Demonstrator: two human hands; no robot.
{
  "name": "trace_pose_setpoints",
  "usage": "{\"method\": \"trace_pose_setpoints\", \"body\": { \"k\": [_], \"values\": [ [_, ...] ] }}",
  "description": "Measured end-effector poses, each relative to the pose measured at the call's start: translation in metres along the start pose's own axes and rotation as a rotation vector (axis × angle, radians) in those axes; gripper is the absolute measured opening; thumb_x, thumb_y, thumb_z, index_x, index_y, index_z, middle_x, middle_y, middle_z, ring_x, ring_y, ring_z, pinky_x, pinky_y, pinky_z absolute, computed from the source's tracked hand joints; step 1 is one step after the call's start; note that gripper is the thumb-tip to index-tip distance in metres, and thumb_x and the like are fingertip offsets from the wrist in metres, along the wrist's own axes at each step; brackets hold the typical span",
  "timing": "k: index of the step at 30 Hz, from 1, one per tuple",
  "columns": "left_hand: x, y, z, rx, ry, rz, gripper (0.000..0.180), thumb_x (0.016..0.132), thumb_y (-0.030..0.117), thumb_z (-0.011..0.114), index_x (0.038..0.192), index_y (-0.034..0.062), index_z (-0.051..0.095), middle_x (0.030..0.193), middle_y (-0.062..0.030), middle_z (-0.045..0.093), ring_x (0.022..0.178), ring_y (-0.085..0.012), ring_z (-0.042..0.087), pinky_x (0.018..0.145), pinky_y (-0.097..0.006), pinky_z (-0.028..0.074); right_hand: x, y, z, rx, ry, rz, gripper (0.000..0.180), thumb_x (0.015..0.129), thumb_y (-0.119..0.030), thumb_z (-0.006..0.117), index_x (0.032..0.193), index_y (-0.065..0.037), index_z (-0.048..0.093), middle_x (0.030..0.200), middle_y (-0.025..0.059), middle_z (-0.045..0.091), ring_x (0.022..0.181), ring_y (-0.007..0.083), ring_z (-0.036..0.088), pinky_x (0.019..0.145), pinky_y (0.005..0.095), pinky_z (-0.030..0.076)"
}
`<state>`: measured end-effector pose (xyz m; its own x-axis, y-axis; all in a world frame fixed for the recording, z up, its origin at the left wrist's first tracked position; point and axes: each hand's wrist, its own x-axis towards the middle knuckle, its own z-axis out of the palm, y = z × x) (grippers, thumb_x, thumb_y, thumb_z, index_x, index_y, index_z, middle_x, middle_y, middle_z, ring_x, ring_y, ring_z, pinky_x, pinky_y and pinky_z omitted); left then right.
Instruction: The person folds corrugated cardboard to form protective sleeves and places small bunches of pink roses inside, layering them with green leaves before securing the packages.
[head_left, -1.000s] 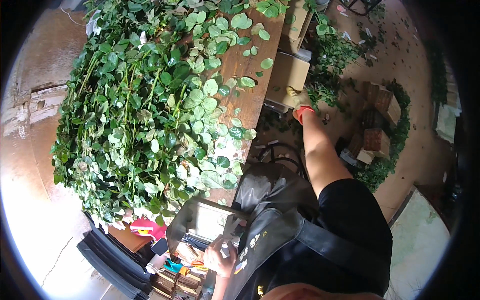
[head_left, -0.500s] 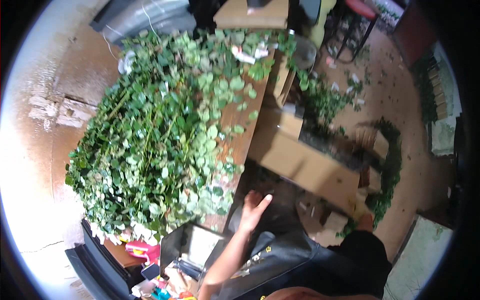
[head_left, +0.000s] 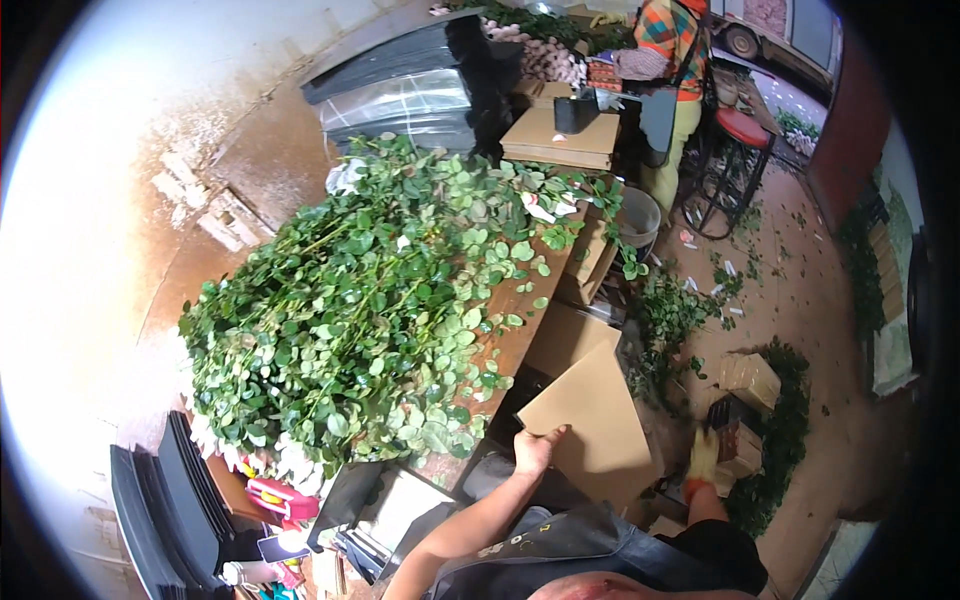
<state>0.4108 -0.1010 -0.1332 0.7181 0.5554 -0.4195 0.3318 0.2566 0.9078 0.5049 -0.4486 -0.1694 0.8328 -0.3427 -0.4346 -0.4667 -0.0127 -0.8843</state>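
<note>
My left hand (head_left: 534, 452) is bare and grips the near left edge of a flat tan cardboard sheet (head_left: 595, 430), thumb on top. The sheet tilts in front of me beside the table. My right hand (head_left: 703, 462), in a yellowish glove with an orange cuff, is just right of the sheet and seems apart from it; its fingers are smeared by motion. Another cardboard piece (head_left: 570, 338) shows behind the sheet. On the wooden table (head_left: 508, 312) to my left lies a big heap of leafy green stems (head_left: 340, 310), with whitish blooms at its near end.
Cardboard-wrapped bundles (head_left: 750, 382) with leafy stems stand on the floor at right. Leaf litter (head_left: 675, 315) covers floor beyond. Farther off are a bucket (head_left: 640, 216), a red stool (head_left: 744, 126) and a person in a checked top (head_left: 672, 45). Black sheets (head_left: 185, 500) lean at lower left.
The cardboard has swung from lying across to tilting upright. My left hand has closed on its edge, and my gloved right hand has come off its far end. The view has shifted upward.
</note>
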Motion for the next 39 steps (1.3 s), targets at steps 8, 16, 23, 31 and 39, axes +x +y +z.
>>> {"method": "trace_pose_setpoints", "body": {
  "k": [8, 16, 23, 31, 39],
  "values": [
    [-0.033, 0.102, -0.061, 0.1, 0.014, 0.404, 0.019, 0.092, 0.008, 0.08, 0.11, 0.001, 0.078, 0.096, -0.0046, 0.08, 0.087, -0.0085, 0.07, 0.082, -0.029, 0.057, -0.186, -0.377, 0.183, -0.577, -1.325, -1.168, 0.095, 0.085, -0.044, 0.083, 0.159, -0.004, 0.039, 0.158, 0.0194, 0.05, 0.145, 0.0318, 0.049, 0.121, 0.0424, 0.04],
    [-0.102, 0.179, -0.15, -0.01, 0.168, 0.755, 0.026, 0.097, -0.001, 0.065, 0.121, -0.0008, 0.073, 0.114, -0.0075, 0.078, 0.103, -0.0136, 0.07, 0.092, -0.03, 0.054, -0.318, -0.418, 0.23, -0.712, -0.912, -2.259, 0.019, 0.086, -0.005, 0.068, 0.101, -0.013, 0.077, 0.093, 0.0078, 0.078, 0.085, 0.0266, 0.075, 0.077, 0.0396, 0.061],
    [-0.126, 0.146, -0.217, 0.588, 0.389, 0.399, 0.034, 0.105, 0.033, 0.056, 0.119, 0.0071, 0.072, 0.089, -0.0254, 0.072, 0.088, -0.0406, 0.074, 0.077, -0.05, 0.057, -0.437, -0.48, 0.253, 0.232, -0.391, -2.549, 0.03, 0.089, -0.003, 0.071, 0.119, -0.005, 0.073, 0.117, 0.0088, 0.078, 0.105, 0.0246, 0.075, 0.089, 0.0358, 0.06],
    [-0.258, 0.144, -0.247, -1.154, -0.427, -0.047, 0.053, 0.109, 0.042, 0.051, 0.133, -0.0047, 0.059, 0.108, -0.0217, 0.076, 0.077, -0.0337, 0.077, 0.056, -0.036, 0.062, -0.523, -0.409, 0.293, -0.51, -1.334, -2.581, 0.013, 0.083, -0.017, 0.078, 0.092, -0.01, 0.072, 0.083, 0.0086, 0.072, 0.08, 0.0322, 0.07, 0.073, 0.0409, 0.055],
    [-0.282, 0.013, -0.303, -0.886, -0.07, -0.465, 0.061, 0.106, 0.058, 0.05, 0.108, 0.0026, 0.075, 0.081, -0.0135, 0.074, 0.049, -0.0171, 0.062, 0.04, -0.029, 0.044, -0.494, -0.257, 0.361, -0.873, -1.84, -2.29, 0.021, 0.094, -0.024, 0.073, 0.085, -0.005, 0.067, 0.078, 0.0184, 0.067, 0.073, 0.0387, 0.068, 0.067, 0.0452, 0.056]
  ]
}}
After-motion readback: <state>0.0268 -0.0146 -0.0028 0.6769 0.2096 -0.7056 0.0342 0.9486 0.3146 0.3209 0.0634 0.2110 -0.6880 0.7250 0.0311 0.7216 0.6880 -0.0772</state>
